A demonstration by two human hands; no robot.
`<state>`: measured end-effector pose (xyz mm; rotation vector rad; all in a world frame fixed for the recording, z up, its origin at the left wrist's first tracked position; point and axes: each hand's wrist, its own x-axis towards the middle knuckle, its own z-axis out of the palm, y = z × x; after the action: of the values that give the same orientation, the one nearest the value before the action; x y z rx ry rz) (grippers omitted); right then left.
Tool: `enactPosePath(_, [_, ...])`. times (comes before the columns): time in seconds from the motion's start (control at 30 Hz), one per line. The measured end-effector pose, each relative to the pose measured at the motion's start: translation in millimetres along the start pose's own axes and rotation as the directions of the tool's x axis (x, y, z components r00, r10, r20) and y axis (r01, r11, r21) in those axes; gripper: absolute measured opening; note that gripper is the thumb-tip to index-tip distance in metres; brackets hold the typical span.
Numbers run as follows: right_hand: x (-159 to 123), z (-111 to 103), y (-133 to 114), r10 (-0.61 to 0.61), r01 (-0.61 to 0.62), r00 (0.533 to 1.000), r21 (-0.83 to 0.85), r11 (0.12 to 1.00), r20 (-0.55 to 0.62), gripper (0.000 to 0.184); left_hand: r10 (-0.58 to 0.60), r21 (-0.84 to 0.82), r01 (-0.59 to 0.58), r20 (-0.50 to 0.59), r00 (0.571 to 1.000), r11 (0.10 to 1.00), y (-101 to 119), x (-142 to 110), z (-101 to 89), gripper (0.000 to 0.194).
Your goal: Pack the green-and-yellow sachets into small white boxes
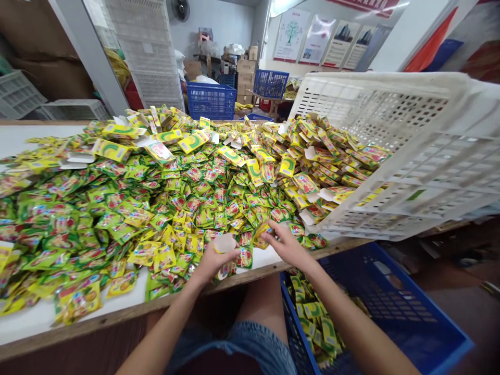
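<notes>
A wide heap of small green and yellow sachets (156, 198) covers the white table (35, 317). My left hand (213, 260) is closed around a small open carton (225, 244) at the table's front edge, its pale flap facing up. My right hand (283, 242) pinches a yellow sachet (261, 233) just right of the carton, fingers curled on it. Flat yellow folded cartons (111, 148) lie at the back of the heap.
A white plastic crate (414, 156) lies tipped on its side on the table's right, sachets and cartons spilling out. A blue crate (375, 307) on the floor by my right knee holds filled cartons. More blue crates (211, 99) and cardboard boxes stand behind.
</notes>
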<state>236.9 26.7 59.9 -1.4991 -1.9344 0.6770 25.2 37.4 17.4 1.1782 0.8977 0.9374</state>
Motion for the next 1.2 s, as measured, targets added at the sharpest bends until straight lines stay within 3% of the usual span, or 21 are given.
enactPosePath(0.07, [7.8, 10.5, -23.0, -0.030, 0.059, 0.993, 0.255, 0.965, -0.117, 0.016, -0.018, 0.008, 0.018, 0.030, 0.999, 1.000, -1.7, 2.8, -0.2, 0.029])
enactPosePath(0.13, [15.6, 23.8, -40.9, -0.061, 0.104, 0.989, 0.352, 0.930, -0.134, 0.014, -0.029, 0.023, 0.028, 0.047, 0.998, 0.999, -3.1, 4.1, -0.6, 0.030])
enactPosePath(0.2, [21.4, 36.2, -50.3, -0.126, 0.153, 0.986, 0.289, 0.945, -0.111, 0.010, -0.019, 0.014, 0.019, 0.046, 0.999, 1.000, -4.4, 4.1, -0.8, 0.034])
enactPosePath(0.3, [24.9, 45.9, -52.3, -0.227, 0.232, 0.967, 0.030, 0.972, -0.114, 0.011, 0.021, -0.005, -0.021, 0.031, 0.999, 1.000, -5.8, 4.0, -0.6, 0.039])
enactPosePath(0.4, [24.4, 44.8, -52.1, -0.290, 0.270, 0.953, -0.186, 0.945, -0.092, 0.011, 0.038, 0.012, -0.038, 0.042, 0.998, 0.999, -6.3, 5.8, -0.4, 0.034])
enactPosePath(0.5, [22.4, 41.5, -55.4, -0.287, 0.257, 0.956, -0.289, 0.922, -0.067, 0.006, 0.031, -0.006, -0.030, 0.110, 0.993, 1.000, -6.0, 7.7, -1.2, 0.030])
enactPosePath(0.57, [20.2, 41.2, -57.2, -0.268, 0.239, 0.960, -0.264, 0.934, -0.079, 0.006, 0.029, -0.021, -0.027, 0.127, 0.991, 0.999, -5.9, 7.6, -2.3, 0.028])
enactPosePath(0.73, [13.6, 41.2, -53.1, -0.301, 0.302, 0.952, 0.006, 0.953, -0.050, 0.017, 0.008, -0.010, -0.007, 0.064, 0.998, 1.000, -6.8, 4.3, -4.8, 0.028])
enactPosePath(0.87, [12.4, 37.1, -51.1, -0.342, 0.341, 0.940, -0.082, 0.936, 0.011, 0.003, 0.041, 0.005, -0.042, 0.131, 0.991, 0.999, -8.6, 5.6, -4.9, 0.027])
enactPosePath(1.0, [10.9, 35.9, -55.4, -0.368, 0.373, 0.928, -0.180, 0.910, 0.060, 0.002, 0.073, 0.026, -0.077, 0.142, 0.987, 0.997, -9.0, 7.6, -6.2, 0.028])
enactPosePath(1.1, [7.9, 38.4, -56.0, -0.364, 0.368, 0.930, -0.124, 0.922, 0.055, 0.013, 0.073, 0.035, -0.079, 0.149, 0.986, 0.996, -8.5, 6.8, -9.4, 0.027])
enactPosePath(1.2, [5.6, 43.9, -52.9, -0.316, 0.315, 0.949, -0.051, 0.948, -0.017, 0.013, 0.069, 0.009, -0.072, 0.146, 0.987, 0.997, -9.3, 6.2, -11.8, 0.030])
